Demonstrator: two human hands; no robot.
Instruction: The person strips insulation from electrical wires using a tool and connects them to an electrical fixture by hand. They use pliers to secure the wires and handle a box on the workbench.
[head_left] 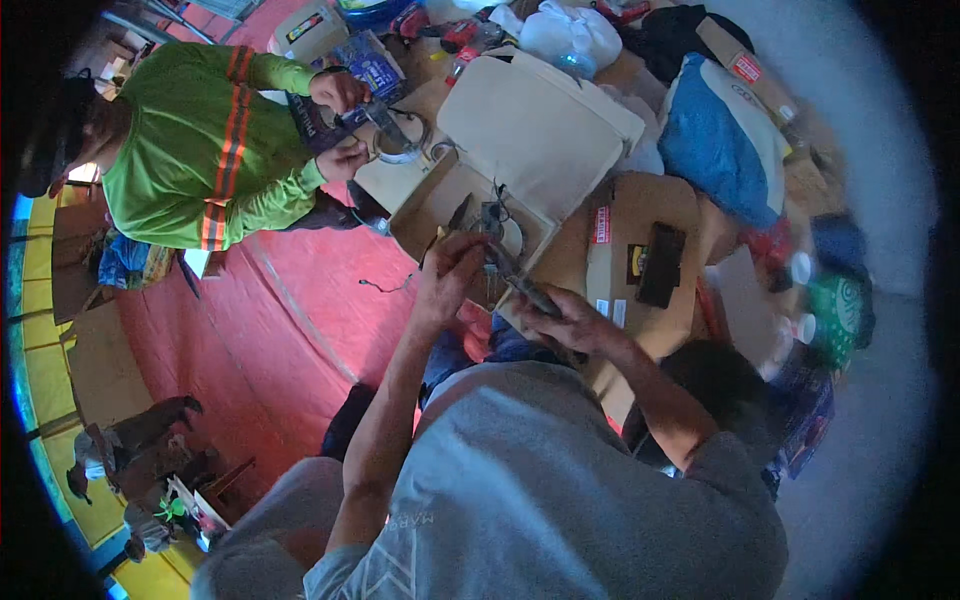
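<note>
My right hand (567, 318) is closed around the grey handle of a long hand tool that looks like pliers (515, 275). Its far end reaches up to the fingers of my left hand (450, 275), which are pinched together; what they hold is too small to make out. Both hands are over the near side of an open white cardboard box (415, 215). In the box is a round, pale fitting (511, 238) with dark wires, partly hidden by my hands and the tool.
A person in a green top (190, 150) at the left handles a pale ring-shaped fitting (400, 150). Beside my right hand, a black phone (662, 265) lies on a brown carton (625, 215). A blue-and-white sack (715, 145) and white plastic bags (570, 38) lie farther off. Red sheeting (290, 310) covers the floor.
</note>
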